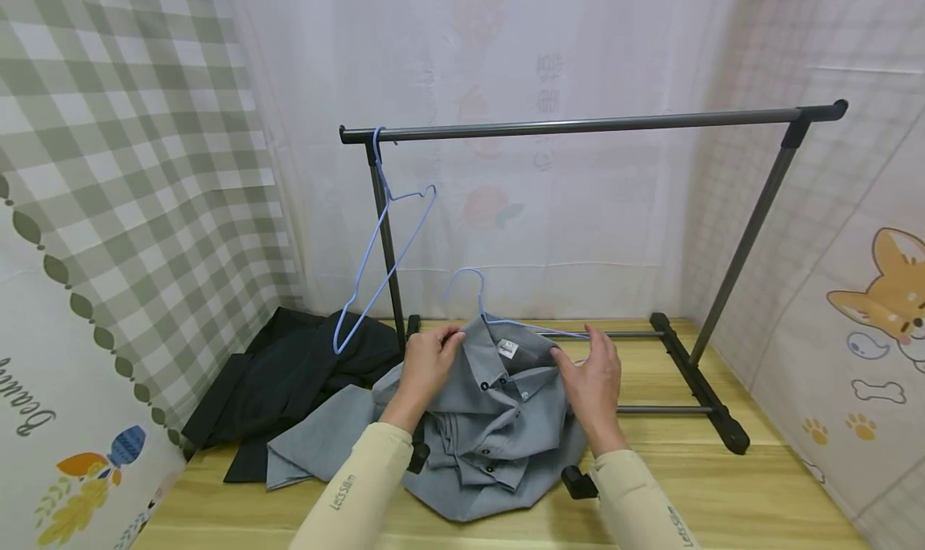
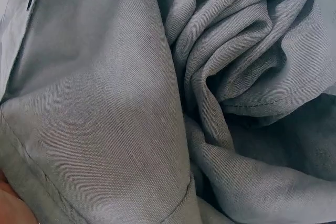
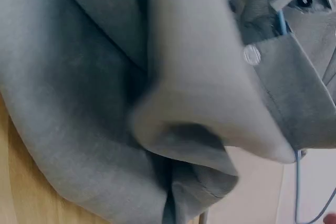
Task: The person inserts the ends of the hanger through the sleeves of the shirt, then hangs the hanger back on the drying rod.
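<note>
A grey button-up shirt [image 1: 535, 437] lies bunched on the wooden table, its collar [image 1: 480, 349] raised toward the back. A blue wire hanger [image 1: 482, 289] pokes up behind the collar, its hook free and its right arm outside the cloth. My left hand [image 1: 426, 365] pinches the shirt left of the collar. On the other side my right hand [image 1: 596, 381] has its thumb against the collar and its fingers spread by the hanger's arm. Grey folds [image 2: 105, 103] fill the left wrist view. Hanger wire [image 3: 297, 192] shows beyond the cloth in the right wrist view.
A dark metal clothes rack [image 1: 592, 126] stands behind the shirt. Another blue hanger [image 1: 361, 269] hangs at its left end. Black garments [image 1: 311, 373] are heaped at the left. Printed curtains [image 1: 159, 132] surround the wooden table [image 1: 759, 502].
</note>
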Motion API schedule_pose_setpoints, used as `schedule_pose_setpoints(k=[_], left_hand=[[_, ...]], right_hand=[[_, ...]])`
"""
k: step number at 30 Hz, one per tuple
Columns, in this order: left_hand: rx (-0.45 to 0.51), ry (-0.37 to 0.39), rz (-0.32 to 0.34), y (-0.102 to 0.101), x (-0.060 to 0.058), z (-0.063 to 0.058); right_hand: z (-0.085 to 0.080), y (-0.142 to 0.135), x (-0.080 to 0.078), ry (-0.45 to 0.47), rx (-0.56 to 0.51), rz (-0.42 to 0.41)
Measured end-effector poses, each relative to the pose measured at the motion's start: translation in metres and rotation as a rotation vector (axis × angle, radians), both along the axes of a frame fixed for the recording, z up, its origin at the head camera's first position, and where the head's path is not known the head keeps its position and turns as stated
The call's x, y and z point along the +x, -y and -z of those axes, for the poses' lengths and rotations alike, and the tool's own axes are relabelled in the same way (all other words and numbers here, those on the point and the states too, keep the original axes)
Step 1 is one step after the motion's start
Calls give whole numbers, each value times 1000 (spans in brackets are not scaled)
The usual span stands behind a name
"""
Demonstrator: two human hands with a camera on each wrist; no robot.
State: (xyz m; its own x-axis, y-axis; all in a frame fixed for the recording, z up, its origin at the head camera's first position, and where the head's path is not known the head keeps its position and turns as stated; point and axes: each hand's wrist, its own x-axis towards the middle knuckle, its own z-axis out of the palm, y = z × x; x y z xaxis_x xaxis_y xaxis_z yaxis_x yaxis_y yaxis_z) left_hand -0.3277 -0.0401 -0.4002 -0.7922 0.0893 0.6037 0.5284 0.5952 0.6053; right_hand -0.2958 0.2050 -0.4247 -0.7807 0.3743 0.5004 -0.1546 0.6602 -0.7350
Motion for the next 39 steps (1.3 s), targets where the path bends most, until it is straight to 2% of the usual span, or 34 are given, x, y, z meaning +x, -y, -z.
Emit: schedule_pose_setpoints(k=[7, 10, 12, 17, 20, 25, 33, 39], left_hand=[[47, 20, -28, 3, -1, -3], [52, 24, -28, 4, -1, -4], [54, 9, -27, 5, 0, -5], [88, -6, -20, 5, 0, -6], [122, -3, -7, 6, 1, -7], [162, -17, 9, 6, 2, -10], [156, -6, 84, 1, 7, -12], [145, -4, 131, -2, 10, -14]], right_hand=[[3, 6, 2, 30, -20, 94], [4, 10, 3, 65, -22, 110], [5, 11, 4, 119, -12, 89], [9, 13, 6, 307, 27, -36], [10, 15, 7, 358, 42, -76], [9, 18, 8, 347, 40, -85], [4, 25, 5, 348, 27, -109], [6, 26, 4, 326, 23, -83]])
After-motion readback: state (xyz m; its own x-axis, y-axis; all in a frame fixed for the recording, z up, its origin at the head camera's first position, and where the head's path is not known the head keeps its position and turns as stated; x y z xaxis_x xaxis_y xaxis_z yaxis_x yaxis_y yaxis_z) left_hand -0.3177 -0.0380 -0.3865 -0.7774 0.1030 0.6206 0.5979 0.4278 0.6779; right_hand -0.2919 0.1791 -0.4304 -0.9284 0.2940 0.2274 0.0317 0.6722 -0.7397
